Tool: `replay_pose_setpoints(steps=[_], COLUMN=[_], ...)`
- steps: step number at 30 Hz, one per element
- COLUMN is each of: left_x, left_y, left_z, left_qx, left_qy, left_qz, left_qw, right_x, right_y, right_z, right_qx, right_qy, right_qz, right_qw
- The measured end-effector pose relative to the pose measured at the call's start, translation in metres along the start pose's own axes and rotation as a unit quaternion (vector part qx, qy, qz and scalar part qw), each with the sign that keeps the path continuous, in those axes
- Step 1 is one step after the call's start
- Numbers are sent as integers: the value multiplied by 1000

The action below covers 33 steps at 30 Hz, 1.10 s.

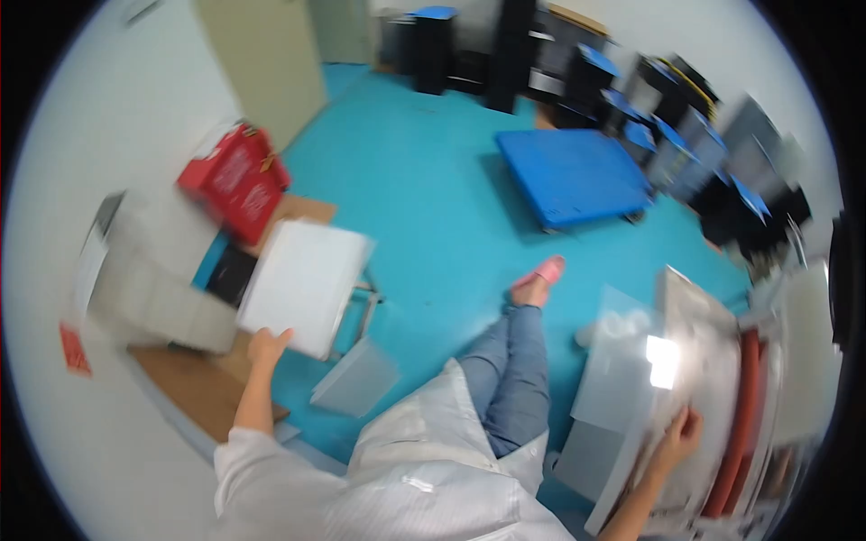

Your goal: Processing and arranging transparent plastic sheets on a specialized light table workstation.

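Left hand point(267, 346) stretches out to a white surface point(305, 284).

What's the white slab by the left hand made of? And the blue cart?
White slab: maybe plastic or painted board, smooth-looking; it's evenly pale with no grain showing, but blur hides detail.
Blue cart: probably hard plastic, fairly smooth; its flat top is nearly one even blue.

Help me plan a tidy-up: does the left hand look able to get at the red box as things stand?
Probably not without stepping forward: the left hand is at the near edge of the white panel, which lies partly between it and the red box.
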State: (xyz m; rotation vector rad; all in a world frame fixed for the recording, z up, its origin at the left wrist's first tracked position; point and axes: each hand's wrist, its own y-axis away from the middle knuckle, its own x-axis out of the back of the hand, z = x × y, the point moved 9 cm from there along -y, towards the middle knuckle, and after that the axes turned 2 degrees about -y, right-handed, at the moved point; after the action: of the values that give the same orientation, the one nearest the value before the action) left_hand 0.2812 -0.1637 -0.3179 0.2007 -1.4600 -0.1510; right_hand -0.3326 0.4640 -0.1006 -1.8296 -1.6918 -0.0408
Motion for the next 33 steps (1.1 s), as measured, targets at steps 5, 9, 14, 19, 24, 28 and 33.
replay_pose_setpoints(steps=[5,9,14,19,24,28,33], left_x=[-3,-28,8,13,45,64,85], left_y=[51,208,337,343,332,333,340], left_z=[167,349,460,471,471,474,482], left_qx=[-220,-278,-190,-182,-219,-236,-267], left_qy=[303,490,547,514,547,556,547], left_qz=[-22,-484,-737,-712,-625,-598,-579], left_qw=[927,670,348,442,513,527,543], right_x=[-27,-58,-66,-101,-132,-144,-150], right_y=[0,-10,-45,-90,-117,-126,-135], right_z=[-17,-48,-42,-18,-6,-17,-12], right_qx=[21,-18,3,-2,4,12,-11], right_qy=[13,37,112,161,252,246,255], right_qz=[-19,-110,-132,-131,-152,-177,-212], right_qw=[1000,993,985,978,956,953,943])
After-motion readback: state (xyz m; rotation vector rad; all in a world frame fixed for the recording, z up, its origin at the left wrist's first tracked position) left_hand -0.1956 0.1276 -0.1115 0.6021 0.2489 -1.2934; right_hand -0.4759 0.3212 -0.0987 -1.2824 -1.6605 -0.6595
